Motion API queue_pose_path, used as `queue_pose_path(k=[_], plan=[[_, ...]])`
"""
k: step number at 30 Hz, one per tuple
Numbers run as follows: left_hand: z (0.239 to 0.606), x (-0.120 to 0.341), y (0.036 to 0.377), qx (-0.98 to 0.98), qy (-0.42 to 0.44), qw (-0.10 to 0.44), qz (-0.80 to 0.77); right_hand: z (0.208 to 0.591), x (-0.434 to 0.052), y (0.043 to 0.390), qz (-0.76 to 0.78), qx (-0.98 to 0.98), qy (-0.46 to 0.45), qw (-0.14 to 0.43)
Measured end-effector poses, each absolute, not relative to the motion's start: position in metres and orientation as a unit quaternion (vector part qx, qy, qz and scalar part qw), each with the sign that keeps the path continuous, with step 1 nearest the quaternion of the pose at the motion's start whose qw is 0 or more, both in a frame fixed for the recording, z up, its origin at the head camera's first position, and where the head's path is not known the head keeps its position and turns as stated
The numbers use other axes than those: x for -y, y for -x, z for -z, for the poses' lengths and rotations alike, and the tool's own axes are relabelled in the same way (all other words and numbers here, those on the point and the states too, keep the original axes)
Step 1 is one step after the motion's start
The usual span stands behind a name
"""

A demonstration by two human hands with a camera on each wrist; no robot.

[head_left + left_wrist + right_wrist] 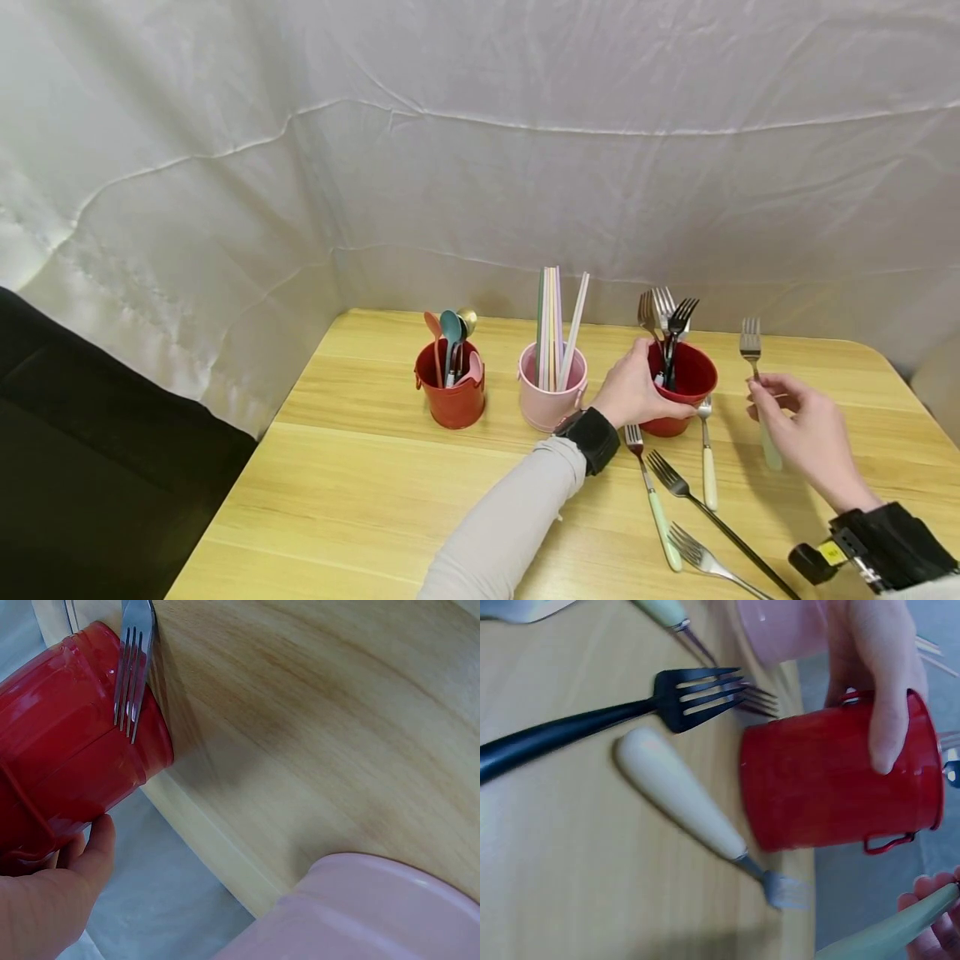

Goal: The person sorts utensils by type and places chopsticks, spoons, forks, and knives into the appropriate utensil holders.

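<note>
My left hand point(636, 390) grips a red bucket point(666, 427) at the right of the table, its thumb over the near side. Several forks point(678, 321) stand in it, tines up. To the right of the bucket, my right hand point(810, 433) pinches a fork point(751, 342) by its neck, tines up. Its pale green handle point(889, 930) points downward, apart from the bucket. In front of the bucket lie a cream-handled fork point(708, 479), a green-handled fork point(662, 521), a black fork point(723, 529) and a silver fork point(705, 560).
Left of the gripped bucket stands a pink bucket point(543, 408) with several chopsticks point(553, 325). Farther left is another red bucket point(456, 408) holding several spoons point(450, 327). A pale curtain point(525, 183) hangs behind the wooden table point(360, 492). A black surface point(90, 467) lies at the left.
</note>
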State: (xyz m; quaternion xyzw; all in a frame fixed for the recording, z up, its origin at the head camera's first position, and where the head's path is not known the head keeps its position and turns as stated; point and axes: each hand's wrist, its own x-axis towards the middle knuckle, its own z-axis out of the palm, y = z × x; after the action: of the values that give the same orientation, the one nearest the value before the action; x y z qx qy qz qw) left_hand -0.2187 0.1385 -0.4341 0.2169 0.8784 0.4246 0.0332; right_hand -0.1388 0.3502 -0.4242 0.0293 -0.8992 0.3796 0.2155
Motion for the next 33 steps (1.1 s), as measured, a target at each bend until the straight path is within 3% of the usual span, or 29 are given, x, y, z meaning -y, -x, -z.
queue_pose_path(k=[11, 21, 33], plan=[[0.434, -0.138, 0.219, -0.877, -0.209, 0.041, -0.432, 0.388, -0.324, 0.152, -0.451, 0.850, 0.000, 0.273], [0.431, -0.139, 0.217, -0.877, -0.201, 0.048, -0.434, 0.365, -0.299, 0.166, -0.501, 0.784, -0.013, 0.367], [0.431, -0.137, 0.218, -0.876, -0.210, 0.047, -0.433, 0.368, -0.280, 0.183, -0.530, 0.763, -0.048, 0.367]])
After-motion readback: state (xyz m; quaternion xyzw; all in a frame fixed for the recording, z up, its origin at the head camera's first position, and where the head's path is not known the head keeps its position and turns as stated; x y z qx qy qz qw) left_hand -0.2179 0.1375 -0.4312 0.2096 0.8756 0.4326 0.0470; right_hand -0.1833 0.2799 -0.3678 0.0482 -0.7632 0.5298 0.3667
